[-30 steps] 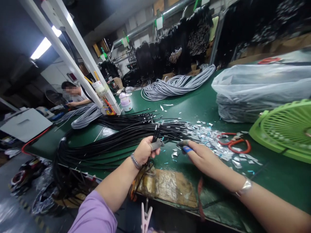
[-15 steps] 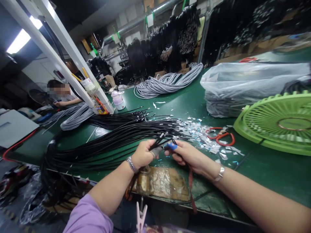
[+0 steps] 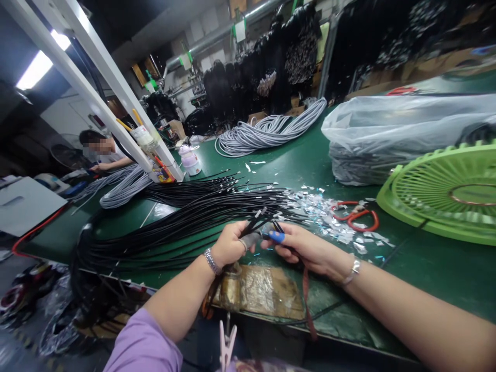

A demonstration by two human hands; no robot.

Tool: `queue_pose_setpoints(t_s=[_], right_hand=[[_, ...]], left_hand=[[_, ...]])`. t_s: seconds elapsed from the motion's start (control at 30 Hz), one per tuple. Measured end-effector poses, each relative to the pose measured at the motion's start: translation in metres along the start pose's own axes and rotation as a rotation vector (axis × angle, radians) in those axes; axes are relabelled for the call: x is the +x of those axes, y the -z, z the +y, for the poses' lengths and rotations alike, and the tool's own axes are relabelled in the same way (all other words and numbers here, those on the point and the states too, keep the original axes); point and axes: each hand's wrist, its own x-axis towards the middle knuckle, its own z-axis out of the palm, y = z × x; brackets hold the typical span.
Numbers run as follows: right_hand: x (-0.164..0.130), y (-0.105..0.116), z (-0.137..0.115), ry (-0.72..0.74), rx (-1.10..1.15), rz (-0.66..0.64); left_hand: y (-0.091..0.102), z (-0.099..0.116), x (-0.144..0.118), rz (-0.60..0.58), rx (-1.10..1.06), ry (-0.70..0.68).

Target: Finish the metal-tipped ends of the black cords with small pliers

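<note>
My left hand [image 3: 229,244] grips a small bunch of black cables [image 3: 253,225] by their ends, over the front of the green table [image 3: 426,274]. A grey finger cot covers its thumb. My right hand [image 3: 306,247], with a blue-taped fingertip, pinches one cable end of that bunch right next to the left thumb. The cables run left into a large bundle of black cables [image 3: 174,227] lying across the table and hanging over its near edge.
Foil scraps [image 3: 321,212] and red-handled scissors [image 3: 358,217] lie right of my hands. A green fan [image 3: 449,191] and a plastic bag of cables [image 3: 387,134] sit at the right. Grey cable coils [image 3: 267,129] lie behind. Another person [image 3: 103,152] works at the far left.
My right hand has come left from the table to meet the left hand and now pinches a cable end. The view has shifted slightly.
</note>
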Motion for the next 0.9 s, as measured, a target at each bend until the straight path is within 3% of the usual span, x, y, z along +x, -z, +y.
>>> queue_pose_setpoints(t_s=[0.17, 0.37, 0.5, 0.7, 0.9], right_hand=[[0.001, -0.006, 0.003, 0.099, -0.151, 0.070], [0.006, -0.007, 0.008, 0.356, -0.500, 0.205], [0.003, -0.001, 0.010, 0.479, -0.782, 0.239], [-0.006, -0.003, 0.006, 0.564, -0.937, 0.225], [-0.006, -0.009, 0.003, 0.586, -0.930, 0.190]], left_hand=[[0.000, 0.002, 0.001, -0.044, -0.093, 0.068], [0.002, -0.001, 0.003, -0.046, -0.129, 0.084], [0.003, -0.003, 0.001, 0.087, -0.035, 0.019], [0.002, -0.002, -0.008, 0.336, 0.332, -0.267], [0.002, -0.002, -0.009, 0.357, 0.419, -0.306]])
